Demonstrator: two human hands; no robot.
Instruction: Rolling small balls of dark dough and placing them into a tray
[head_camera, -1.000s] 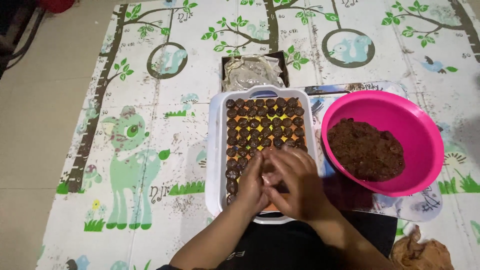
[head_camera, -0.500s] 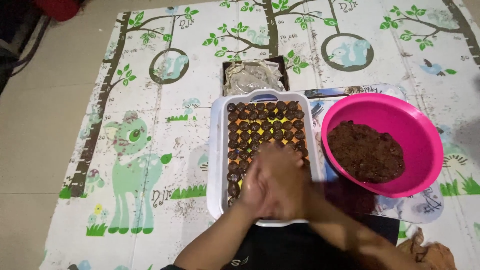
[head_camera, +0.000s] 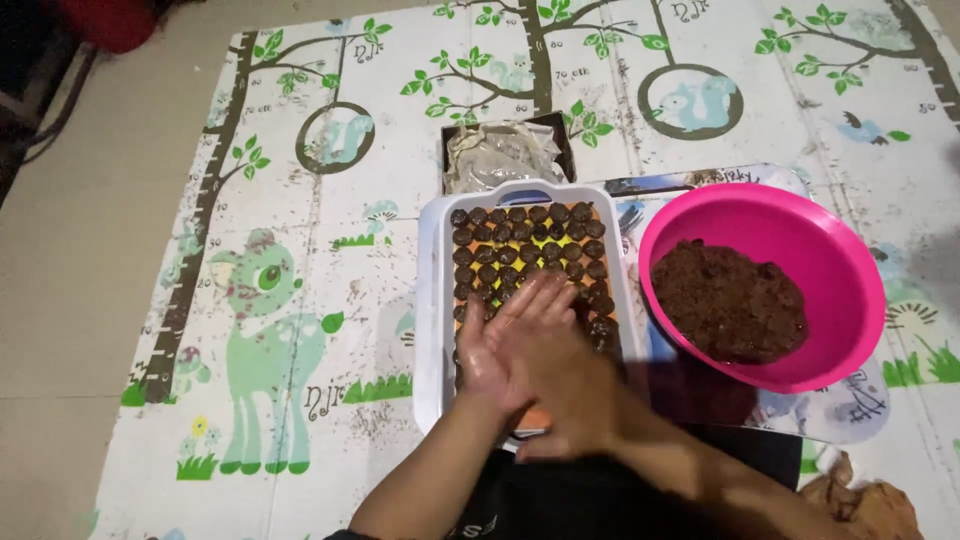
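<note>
We see our two hands pressed palm to palm over the near half of the white tray (head_camera: 432, 330), the right hand (head_camera: 560, 365) lying on top of the left hand (head_camera: 482, 355), fingers of both pointing away from us and slightly to the right. They are flat against each other, and whether anything sits between the palms we cannot tell, since the right one hides the gap.

The rows of small dark balls (head_camera: 528, 243) lie just beyond our fingertips, filling the far half of the tray in lines that run across it, while the tray's long axis runs straight away from us. More balls edge down the sides beside our hands.

The pink bowl (head_camera: 842, 262) stands to the right of our hands, near the tray, and the dark brown mixture (head_camera: 730, 300) in it lies on the right hand's side, so that hand is the nearer one to it; the left hand would have to cross over.

Beyond the tray, further from us than the balls, rests a small dark box with crumpled lining (head_camera: 505, 155). Everything sits on the printed play mat (head_camera: 250, 300) spread on the floor.
</note>
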